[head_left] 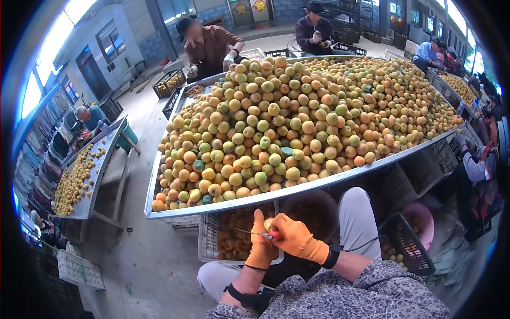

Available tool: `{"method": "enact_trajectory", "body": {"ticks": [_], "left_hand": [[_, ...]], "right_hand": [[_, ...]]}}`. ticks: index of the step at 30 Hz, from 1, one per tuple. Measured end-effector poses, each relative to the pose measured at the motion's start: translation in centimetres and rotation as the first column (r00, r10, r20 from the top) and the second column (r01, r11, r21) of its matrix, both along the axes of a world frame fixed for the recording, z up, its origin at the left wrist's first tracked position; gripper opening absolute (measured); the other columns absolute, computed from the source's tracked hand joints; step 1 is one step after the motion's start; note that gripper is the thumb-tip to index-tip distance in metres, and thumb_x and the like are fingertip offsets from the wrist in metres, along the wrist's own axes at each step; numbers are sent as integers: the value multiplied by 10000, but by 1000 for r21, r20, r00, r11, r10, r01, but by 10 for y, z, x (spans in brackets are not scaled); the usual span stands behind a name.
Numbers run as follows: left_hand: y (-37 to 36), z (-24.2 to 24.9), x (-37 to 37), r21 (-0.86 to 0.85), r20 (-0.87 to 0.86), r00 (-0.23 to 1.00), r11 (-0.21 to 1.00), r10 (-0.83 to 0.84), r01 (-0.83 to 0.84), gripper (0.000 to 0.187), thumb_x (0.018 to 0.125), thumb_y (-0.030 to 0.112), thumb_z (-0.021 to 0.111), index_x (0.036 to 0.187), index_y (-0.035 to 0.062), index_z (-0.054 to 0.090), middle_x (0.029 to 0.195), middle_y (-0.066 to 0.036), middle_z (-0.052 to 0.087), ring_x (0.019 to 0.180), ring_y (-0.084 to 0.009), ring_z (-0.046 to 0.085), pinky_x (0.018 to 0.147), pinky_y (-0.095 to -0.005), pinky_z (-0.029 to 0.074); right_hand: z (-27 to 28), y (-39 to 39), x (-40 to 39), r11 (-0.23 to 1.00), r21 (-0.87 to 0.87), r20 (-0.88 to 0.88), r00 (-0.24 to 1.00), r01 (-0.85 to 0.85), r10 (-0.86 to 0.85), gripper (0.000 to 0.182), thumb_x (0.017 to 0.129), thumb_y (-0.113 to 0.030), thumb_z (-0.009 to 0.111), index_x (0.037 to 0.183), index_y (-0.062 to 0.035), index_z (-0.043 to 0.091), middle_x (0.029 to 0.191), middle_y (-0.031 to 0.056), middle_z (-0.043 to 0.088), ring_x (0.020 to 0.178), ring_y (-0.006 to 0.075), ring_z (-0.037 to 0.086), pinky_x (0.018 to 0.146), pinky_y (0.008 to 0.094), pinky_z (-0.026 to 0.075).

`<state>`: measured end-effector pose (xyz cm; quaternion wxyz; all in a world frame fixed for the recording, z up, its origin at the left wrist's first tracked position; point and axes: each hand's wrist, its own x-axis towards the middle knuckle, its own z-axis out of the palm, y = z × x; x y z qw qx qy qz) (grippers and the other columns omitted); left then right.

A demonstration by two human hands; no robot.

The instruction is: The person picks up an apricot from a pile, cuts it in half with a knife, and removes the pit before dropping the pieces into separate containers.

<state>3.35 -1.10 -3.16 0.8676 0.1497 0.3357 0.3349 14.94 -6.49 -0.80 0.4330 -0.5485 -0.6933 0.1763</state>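
Both my hands wear orange gloves and meet over my lap, just below the table's front edge. My left hand (259,245) is closed, its thumb pointing up, around an apricot (269,224) that shows only in part between the two hands. My right hand (298,238) grips a small knife (267,235) by its red handle. The thin metal blade points left, across the front of my left hand. Whether the blade is cutting into the fruit cannot be made out. Right ahead lies a big heap of apricots (276,127) on a metal-rimmed table (228,204).
Below the table edge stand a white crate (208,242) of apricots and a round tub (332,204). To the right are a black crate (406,242) and a pink basin (426,226). Several people work around the tables. A second table (101,181) with apricots stands left.
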Motion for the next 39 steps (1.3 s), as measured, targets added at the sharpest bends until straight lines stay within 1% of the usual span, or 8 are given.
{"method": "enact_trajectory", "body": {"ticks": [5,10,12,16,22,24,30,39], "left_hand": [[12,-1,-6,119,-422,898,990,124,-81,494,964,470,454,741,58,612,611,-55,584,383,-140,485,325,-232,285],[38,-44,-33,577,-608,606,810,513,-107,202,929,271,588,1001,87,632,819,-66,621,657,-174,593,577,-285,463],[39,-39,-39,700,-693,279,713,665,41,262,842,145,676,1080,47,629,1191,-126,515,1027,-273,550,915,-368,446],[34,-23,-25,703,-605,457,707,653,-80,210,850,95,648,1055,51,638,1112,-75,549,975,-200,557,850,-322,452],[29,-5,14,559,-500,733,818,461,-133,120,874,79,599,965,27,658,864,-46,648,752,-119,601,685,-239,470],[37,-3,18,527,-475,778,841,412,-123,110,884,79,588,928,13,664,850,-53,654,749,-125,624,697,-236,475],[56,-4,34,528,-465,786,840,407,-122,146,896,99,581,954,-13,653,831,-75,653,764,-135,616,742,-261,492],[58,8,36,564,-418,814,818,404,-117,163,913,109,569,994,-16,636,903,-81,651,796,-139,616,765,-264,510]], "right_hand": [[5,-10,26,976,97,-101,978,194,-184,308,677,-14,711,932,-62,546,867,105,575,721,311,623,617,374,518],[2,-7,80,891,97,-129,893,444,-431,293,680,50,604,958,-42,592,879,134,573,746,299,607,646,360,501],[3,-1,98,876,-83,-305,825,475,-476,213,724,44,587,922,-14,642,796,52,574,631,116,515,560,255,422],[-3,57,131,934,-91,-580,744,346,-332,204,802,-12,615,987,-20,700,700,-14,595,609,38,466,550,221,397],[19,185,184,922,-141,-515,768,362,-380,169,846,-97,693,997,-21,706,838,7,681,766,73,595,721,236,481],[12,241,206,867,-23,-433,776,498,-458,208,807,-113,685,1005,-52,703,697,16,629,618,90,542,589,280,453],[32,333,227,840,31,-18,841,542,-541,329,772,-161,667,1094,-98,641,1019,172,672,977,314,631,840,364,494],[26,331,224,961,-146,118,968,236,-220,430,728,-107,730,1136,-64,600,1049,133,669,979,273,629,829,357,486]]}}
